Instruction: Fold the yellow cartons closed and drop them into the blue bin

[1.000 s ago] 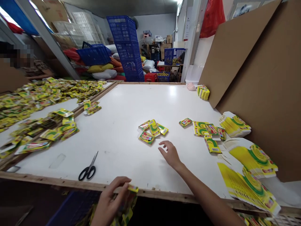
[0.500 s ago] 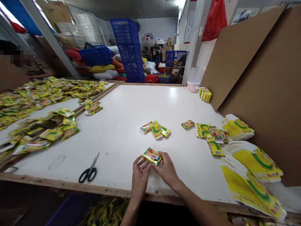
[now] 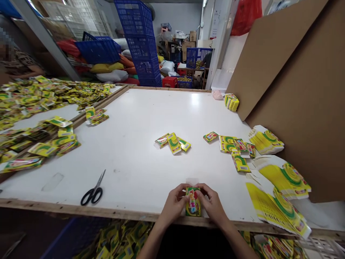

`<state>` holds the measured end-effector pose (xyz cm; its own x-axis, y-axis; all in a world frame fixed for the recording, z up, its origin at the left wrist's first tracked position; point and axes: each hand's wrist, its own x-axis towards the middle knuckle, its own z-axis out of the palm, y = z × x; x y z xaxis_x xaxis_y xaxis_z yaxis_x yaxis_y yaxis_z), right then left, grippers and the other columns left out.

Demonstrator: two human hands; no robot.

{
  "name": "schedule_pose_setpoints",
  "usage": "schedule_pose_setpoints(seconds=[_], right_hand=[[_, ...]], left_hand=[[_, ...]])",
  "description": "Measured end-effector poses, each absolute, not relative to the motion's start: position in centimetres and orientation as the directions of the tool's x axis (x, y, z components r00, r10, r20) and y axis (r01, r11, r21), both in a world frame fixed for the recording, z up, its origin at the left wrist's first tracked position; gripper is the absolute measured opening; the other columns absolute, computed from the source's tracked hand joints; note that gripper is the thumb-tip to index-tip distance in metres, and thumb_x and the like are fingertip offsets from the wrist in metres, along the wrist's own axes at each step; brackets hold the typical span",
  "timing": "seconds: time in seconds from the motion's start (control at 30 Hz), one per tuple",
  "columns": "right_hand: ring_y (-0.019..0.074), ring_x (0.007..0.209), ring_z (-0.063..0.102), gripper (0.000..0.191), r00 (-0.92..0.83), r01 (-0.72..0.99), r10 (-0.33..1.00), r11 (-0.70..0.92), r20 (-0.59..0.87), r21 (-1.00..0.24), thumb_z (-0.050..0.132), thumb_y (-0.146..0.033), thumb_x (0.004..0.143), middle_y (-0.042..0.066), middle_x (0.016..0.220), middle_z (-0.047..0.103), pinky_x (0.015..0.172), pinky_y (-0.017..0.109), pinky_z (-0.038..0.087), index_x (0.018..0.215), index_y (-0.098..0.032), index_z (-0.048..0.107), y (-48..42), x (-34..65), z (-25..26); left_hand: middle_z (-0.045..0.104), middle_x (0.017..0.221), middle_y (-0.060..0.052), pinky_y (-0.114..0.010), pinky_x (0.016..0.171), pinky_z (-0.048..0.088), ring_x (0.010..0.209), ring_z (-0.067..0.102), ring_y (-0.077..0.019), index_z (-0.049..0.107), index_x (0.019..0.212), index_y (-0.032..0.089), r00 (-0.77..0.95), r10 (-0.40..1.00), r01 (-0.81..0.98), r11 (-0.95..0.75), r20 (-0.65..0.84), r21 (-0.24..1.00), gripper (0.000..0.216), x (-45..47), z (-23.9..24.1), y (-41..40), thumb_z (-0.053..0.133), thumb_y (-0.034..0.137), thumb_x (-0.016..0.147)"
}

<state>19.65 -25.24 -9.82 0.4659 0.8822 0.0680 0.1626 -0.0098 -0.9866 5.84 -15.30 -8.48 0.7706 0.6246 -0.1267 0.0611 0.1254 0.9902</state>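
- Small yellow-green box [image 3: 193, 201]: held upright between both hands at the near edge of the white table [image 3: 140, 122]; half a second earlier it lay flatter and farther out on the table.
- Left hand [image 3: 175, 204]: fingers closed on the box's left side; one second ago it was below the table edge, gripping sachets.
- Right hand [image 3: 212, 203]: fingers closed on the box's right side; one second ago it reached, open, toward the cluster of boxes [image 3: 173, 142].
- Pale flap at the box's top, possibly open; blur prevents certainty.
- Cluster now shows three pieces, against four a second ago.
- Scissors [image 3: 93, 191]: lying left of the hands, well apart, unchanged.
- Flat carton stacks [image 3: 283, 194]: to the right, unmoved.
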Motion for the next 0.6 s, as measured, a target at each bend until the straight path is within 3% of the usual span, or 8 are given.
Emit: schedule_pose_setpoints(seconds=[0.13, 0.27, 0.43, 0.6], right_hand=[[0.0205, 0.082, 0.062, 0.027, 0.470, 0.212, 0.878, -0.013, 0.091, -0.977, 0.053, -0.041, 0.088, 0.006, 0.085, 0.068, 0.076, 0.030, 0.050, 0.085, -0.019, 0.068, -25.1, 20.1, -9.8], [0.0193, 0.084, 0.063, 0.028, 0.555, 0.173, 0.822, 0.037, 0.128, -0.984, 0.055, -0.038, 0.088, 0.006, 0.090, 0.068, 0.076, 0.030, 0.051, 0.107, -0.020, 0.064, -25.1, 19.9, -10.0], [0.0213, 0.092, 0.064, 0.018, 0.488, 0.259, 0.843, 0.109, 0.227, -0.960, 0.058, -0.034, 0.087, 0.007, 0.093, 0.070, 0.083, 0.034, 0.051, 0.085, -0.021, 0.070, -25.7, 19.6, -9.5], [0.0198, 0.085, 0.064, 0.017, 0.526, 0.290, 0.822, 0.066, 0.216, -0.955, 0.058, -0.034, 0.086, 0.006, 0.089, 0.069, 0.076, 0.031, 0.051, 0.089, -0.021, 0.068, -25.7, 19.2, -9.2]], left_hand=[[0.066, 0.098, -0.008, -0.031, 0.082, 0.050, 0.092, 0.062, -0.0213, 0.066, 0.091, 0.016, 0.729, 0.684, -0.009, 0.060, -0.034, 0.998, 0.017, 6.9, -8.5, -15.6, 0.063, 0.029, 0.080], [0.067, 0.097, -0.005, -0.031, 0.080, 0.050, 0.090, 0.064, -0.0193, 0.057, 0.106, 0.022, 0.706, 0.708, -0.108, 0.140, -0.023, 0.984, 0.028, 7.3, -8.2, -16.1, 0.064, 0.025, 0.080], [0.068, 0.094, -0.008, -0.032, 0.084, 0.049, 0.091, 0.063, -0.0208, 0.065, 0.089, 0.016, 0.701, 0.713, -0.016, 0.000, 0.011, 1.000, 0.014, 6.9, -7.7, -16.6, 0.060, 0.028, 0.084], [0.069, 0.091, -0.007, -0.030, 0.078, 0.050, 0.086, 0.063, -0.0201, 0.066, 0.091, 0.016, 0.639, 0.769, 0.037, -0.016, -0.011, 0.999, 0.018, 7.4, -7.6, -17.1, 0.061, 0.030, 0.082]])
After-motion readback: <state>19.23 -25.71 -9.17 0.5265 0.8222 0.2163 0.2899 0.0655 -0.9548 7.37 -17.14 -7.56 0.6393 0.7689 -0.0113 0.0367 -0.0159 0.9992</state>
